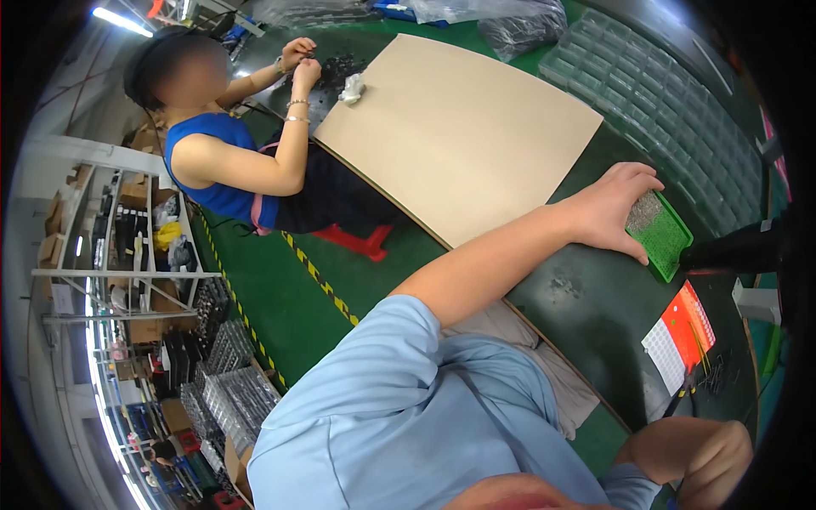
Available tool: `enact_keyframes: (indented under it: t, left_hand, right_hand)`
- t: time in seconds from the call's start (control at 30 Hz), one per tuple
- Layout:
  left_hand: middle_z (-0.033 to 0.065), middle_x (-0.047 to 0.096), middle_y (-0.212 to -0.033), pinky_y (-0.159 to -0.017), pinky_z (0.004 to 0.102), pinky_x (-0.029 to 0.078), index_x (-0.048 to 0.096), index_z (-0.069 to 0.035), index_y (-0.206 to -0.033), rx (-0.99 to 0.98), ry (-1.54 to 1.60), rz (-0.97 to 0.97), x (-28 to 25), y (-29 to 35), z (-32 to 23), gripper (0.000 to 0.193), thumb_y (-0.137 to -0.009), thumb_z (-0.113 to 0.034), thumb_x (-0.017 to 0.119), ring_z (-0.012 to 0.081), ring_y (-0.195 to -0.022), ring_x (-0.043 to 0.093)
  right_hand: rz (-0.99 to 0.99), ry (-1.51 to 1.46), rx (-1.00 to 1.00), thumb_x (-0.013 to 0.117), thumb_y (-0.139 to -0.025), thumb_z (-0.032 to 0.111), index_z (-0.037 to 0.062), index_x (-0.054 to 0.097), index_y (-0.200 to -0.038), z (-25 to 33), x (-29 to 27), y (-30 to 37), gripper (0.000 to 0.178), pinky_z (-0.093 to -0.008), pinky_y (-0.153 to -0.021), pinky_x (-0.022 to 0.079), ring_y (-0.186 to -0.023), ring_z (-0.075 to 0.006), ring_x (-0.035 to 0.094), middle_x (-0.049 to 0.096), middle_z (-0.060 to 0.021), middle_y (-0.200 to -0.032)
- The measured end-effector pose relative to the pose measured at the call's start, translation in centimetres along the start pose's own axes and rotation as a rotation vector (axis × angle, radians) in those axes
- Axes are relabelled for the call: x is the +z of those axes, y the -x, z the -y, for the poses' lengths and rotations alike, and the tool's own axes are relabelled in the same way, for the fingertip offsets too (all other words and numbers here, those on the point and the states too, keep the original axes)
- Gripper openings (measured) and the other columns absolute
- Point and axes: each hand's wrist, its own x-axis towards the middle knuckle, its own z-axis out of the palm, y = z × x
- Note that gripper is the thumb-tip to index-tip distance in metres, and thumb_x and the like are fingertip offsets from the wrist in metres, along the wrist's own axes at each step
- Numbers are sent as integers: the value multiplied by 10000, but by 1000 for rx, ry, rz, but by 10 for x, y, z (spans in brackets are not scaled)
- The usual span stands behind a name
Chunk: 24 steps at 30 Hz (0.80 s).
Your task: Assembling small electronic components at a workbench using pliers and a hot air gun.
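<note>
Currently, the left hand (614,208) is spread wide around one end of a small green tray (669,245), thumb on one edge and fingers at the opposite one, holding it on a dark table (557,293). Grayish small pieces (645,209) lie in the tray's end nearest the palm. Below that grip sits a red-and-white sheet (684,325), with a dark-and-yellow hand tool (690,381) just beyond. Farther below, the right hand (716,463) is curled; whether it holds anything, I cannot tell. Above the left grip are clear divided boxes (650,115); left of it, a large beige board (459,136).
</note>
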Motion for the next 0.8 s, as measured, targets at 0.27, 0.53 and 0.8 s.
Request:
enact_keyframes:
  t: [0.27,0.53,0.8]
  left_hand:
    - [217,430,-1470,-1180,460,347,506,-17,-1382,-23,13,12,-1,0,0,987,-565,-342,955,399,-1415,366]
    - [224,432,-1464,-1179,460,345,512,-12,-1371,0,32,3,0,0,1,980,-563,-345,954,400,-1408,372]
    - [230,440,-1449,-1175,461,346,518,3,-1357,22,30,-9,3,0,5,986,-550,-351,959,405,-1394,382]
  right_hand:
    - [114,12,-3,608,-863,100,465,437,-1522,-10,-3,-9,773,-258,-565,314,-568,-88,391,477,32,-767]
    - [-19,-64,13,592,-959,217,459,424,-1527,-15,9,-20,640,-252,-523,285,-471,-68,362,462,57,-616]
    - [81,-119,-99,587,-684,-80,210,703,-889,-31,6,-39,374,-254,-514,271,-464,-75,413,460,41,-628]
